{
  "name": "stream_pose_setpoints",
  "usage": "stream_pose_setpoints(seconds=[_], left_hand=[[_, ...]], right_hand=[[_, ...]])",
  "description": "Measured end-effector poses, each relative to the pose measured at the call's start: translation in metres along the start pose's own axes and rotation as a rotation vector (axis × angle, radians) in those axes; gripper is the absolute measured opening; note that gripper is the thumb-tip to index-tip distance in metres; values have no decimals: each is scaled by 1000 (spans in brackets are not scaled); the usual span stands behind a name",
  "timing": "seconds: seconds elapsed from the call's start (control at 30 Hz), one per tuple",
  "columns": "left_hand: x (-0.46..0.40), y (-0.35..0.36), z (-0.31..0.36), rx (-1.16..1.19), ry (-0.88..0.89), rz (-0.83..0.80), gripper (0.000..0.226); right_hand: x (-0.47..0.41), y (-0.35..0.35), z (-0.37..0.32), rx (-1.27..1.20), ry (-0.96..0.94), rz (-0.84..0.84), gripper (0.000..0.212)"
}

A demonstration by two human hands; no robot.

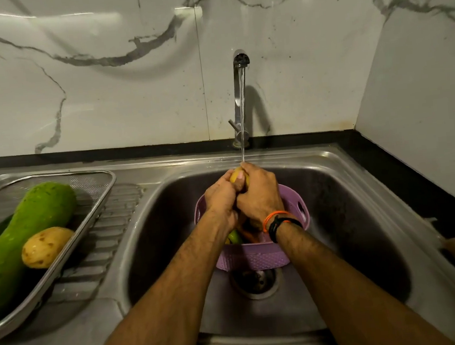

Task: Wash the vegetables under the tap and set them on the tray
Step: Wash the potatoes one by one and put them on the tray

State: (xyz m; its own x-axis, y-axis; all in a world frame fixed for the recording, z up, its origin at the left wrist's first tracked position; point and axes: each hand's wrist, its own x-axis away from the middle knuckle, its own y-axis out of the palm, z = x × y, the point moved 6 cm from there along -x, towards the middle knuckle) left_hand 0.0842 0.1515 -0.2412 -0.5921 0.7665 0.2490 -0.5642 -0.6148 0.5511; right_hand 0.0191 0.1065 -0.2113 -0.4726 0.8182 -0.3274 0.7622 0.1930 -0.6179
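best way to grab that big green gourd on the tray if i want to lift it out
Take the gourd with both hands, one near each end, coming from above. It is long and thick, and lies slanted across the tray, so a one-hand grip mid-body would likely slip. The potato rests against its near side, so reach from the top rather than that side.

Home kitchen. Stainless-steel sink basin (336, 217) set in a black stone worktop (404, 172), ribbed steel drainboard (114, 225) left of the grip. Chrome swan-neck tap (241, 93) running behind the grip, against white grey-veined marble wall tiles (101, 87). Lilac perforated plastic colander (257, 258) beneath the grip; steel mesh tray (95, 201) with a long green gourd (31, 227) and a yellow-brown potato (46, 246) far left.
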Motion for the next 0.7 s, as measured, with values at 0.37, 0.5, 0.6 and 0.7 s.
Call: stream_pose_setpoints(seconds=[0.37, 0.5, 0.6, 0.7], left_hand=[[-5, -2, -1, 11, 2, 17, 21], [-3, 0, 0, 11, 2, 10, 21], [-3, -2, 0, 36, 1, 20, 22], [-3, -1, 1, 32, 12, 18, 25]], right_hand=[[-1, 0, 4, -31, 2, 33, 33], [-1, 1, 5, -25, 1, -20, 36], [2, -8, 5, -16, 3, 68, 39], [2, -11, 3, 21, -11, 128, 37]])
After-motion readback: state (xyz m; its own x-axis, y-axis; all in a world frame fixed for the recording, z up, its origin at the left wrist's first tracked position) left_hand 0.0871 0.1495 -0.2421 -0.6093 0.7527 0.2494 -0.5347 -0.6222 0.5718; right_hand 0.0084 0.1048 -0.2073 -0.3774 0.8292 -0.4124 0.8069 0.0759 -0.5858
